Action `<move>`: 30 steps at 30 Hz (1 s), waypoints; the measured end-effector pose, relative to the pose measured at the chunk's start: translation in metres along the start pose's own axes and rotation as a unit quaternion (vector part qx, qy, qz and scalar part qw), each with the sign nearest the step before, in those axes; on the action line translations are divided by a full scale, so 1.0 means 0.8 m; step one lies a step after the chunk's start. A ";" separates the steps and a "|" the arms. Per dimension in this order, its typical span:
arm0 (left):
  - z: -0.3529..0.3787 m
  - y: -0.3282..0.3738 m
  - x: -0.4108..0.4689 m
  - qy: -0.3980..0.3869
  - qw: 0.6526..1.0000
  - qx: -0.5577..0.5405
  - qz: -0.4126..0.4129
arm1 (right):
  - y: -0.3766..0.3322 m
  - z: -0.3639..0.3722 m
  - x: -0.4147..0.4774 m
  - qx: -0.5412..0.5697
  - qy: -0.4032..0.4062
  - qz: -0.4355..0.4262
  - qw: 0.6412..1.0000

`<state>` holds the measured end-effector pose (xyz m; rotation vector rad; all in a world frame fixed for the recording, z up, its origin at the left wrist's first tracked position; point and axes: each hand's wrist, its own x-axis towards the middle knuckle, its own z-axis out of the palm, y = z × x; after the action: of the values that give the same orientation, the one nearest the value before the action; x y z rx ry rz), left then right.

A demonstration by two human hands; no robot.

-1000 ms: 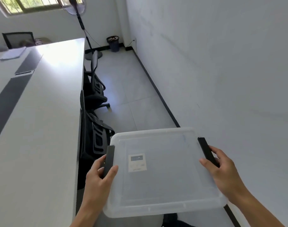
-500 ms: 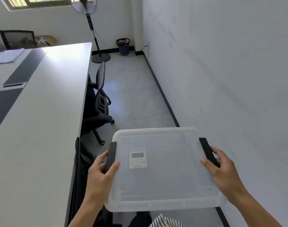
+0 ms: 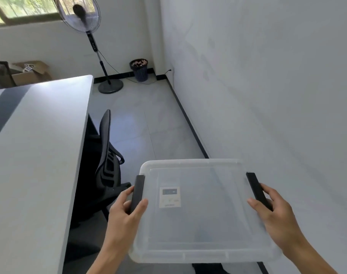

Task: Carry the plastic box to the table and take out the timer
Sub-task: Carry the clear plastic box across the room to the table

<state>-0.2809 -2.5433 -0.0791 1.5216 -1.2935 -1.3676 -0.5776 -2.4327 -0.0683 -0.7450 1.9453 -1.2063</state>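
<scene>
I hold a clear plastic box (image 3: 204, 224) with a closed lid in front of me, above the floor. My left hand (image 3: 125, 216) grips its left side at the black latch (image 3: 137, 191). My right hand (image 3: 277, 216) grips the right side at the other black latch (image 3: 256, 189). A white timer (image 3: 169, 197) with a dark display shows through the lid, left of the middle. The white table (image 3: 36, 155) stretches along my left, apart from the box.
A black office chair (image 3: 105, 155) is tucked against the table's edge just ahead left of the box. A standing fan (image 3: 83, 18) and a dark waste bin (image 3: 140, 70) stand at the far wall. A white wall (image 3: 267, 95) runs close on my right. A cardboard box (image 3: 30, 73) sits far left.
I have moved forward along the aisle with the box; the fan, bin and table end are nearer. Both hands keep the same grip.
</scene>
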 end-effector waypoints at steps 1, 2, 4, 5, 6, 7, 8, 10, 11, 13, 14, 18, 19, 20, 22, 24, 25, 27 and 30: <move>0.010 0.006 0.030 0.005 1.000 -0.002 -0.001 | -0.007 0.006 0.037 -0.002 -0.007 -0.003 1.000; 0.019 0.015 0.058 0.010 1.000 -0.001 -0.004 | -0.016 0.012 0.073 -0.007 -0.017 -0.004 1.000; 0.032 0.043 0.111 0.028 1.000 -0.005 -0.007 | -0.042 0.026 0.143 -0.010 -0.029 -0.003 1.000; 0.037 0.060 0.137 0.036 0.999 -0.010 -0.006 | -0.058 0.035 0.177 -0.008 -0.036 -0.004 0.999; 0.039 0.074 0.164 0.045 0.999 -0.014 -0.005 | -0.074 0.045 0.211 -0.009 -0.046 -0.007 0.999; 0.040 0.086 0.189 0.052 0.999 -0.014 -0.005 | -0.090 0.054 0.243 -0.014 -0.058 -0.010 0.998; 0.041 0.096 0.212 0.061 0.998 -0.013 -0.007 | -0.106 0.065 0.273 -0.021 -0.073 -0.012 0.997; 0.040 0.113 0.256 0.086 0.996 -0.023 -0.006 | -0.135 0.091 0.329 -0.025 -0.094 -0.021 0.995; 0.038 0.118 0.279 0.098 0.995 -0.027 -0.007 | -0.147 0.106 0.355 -0.027 -0.100 -0.024 0.994; 0.035 0.124 0.327 0.113 0.993 -0.033 -0.015 | -0.166 0.136 0.405 -0.028 -0.115 -0.028 0.993; 0.033 0.125 0.355 0.119 0.992 -0.035 -0.021 | -0.175 0.153 0.430 -0.026 -0.122 -0.030 0.992; 0.024 0.131 0.480 0.128 0.990 -0.048 -0.035 | -0.202 0.222 0.525 -0.016 -0.122 -0.023 0.992; 0.020 0.137 0.513 0.124 0.990 -0.051 -0.036 | -0.212 0.238 0.547 -0.012 -0.118 -0.020 0.993; 0.017 0.145 0.545 0.120 0.991 -0.052 -0.035 | -0.224 0.252 0.571 -0.007 -0.114 -0.017 0.993; 0.008 0.168 0.606 0.114 0.992 -0.048 -0.033 | -0.255 0.281 0.615 -0.007 -0.109 -0.014 0.994; -0.004 0.198 0.668 0.107 0.993 -0.041 -0.024 | -0.293 0.310 0.658 -0.010 -0.097 -0.016 0.995; -0.009 0.210 0.700 0.104 0.994 -0.035 -0.020 | -0.311 0.323 0.682 -0.012 -0.093 -0.019 0.995; -0.014 0.232 0.758 0.092 0.995 -0.017 -0.018 | -0.339 0.345 0.724 -0.016 -0.092 -0.022 0.995; -0.013 0.262 0.842 0.083 0.996 -0.017 -0.012 | -0.369 0.377 0.793 -0.002 -0.077 -0.021 0.997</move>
<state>-0.3553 -3.2450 -0.0605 1.5954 -1.1470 -1.2448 -0.6678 -3.1892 -0.0628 -0.8589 1.8134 -1.1355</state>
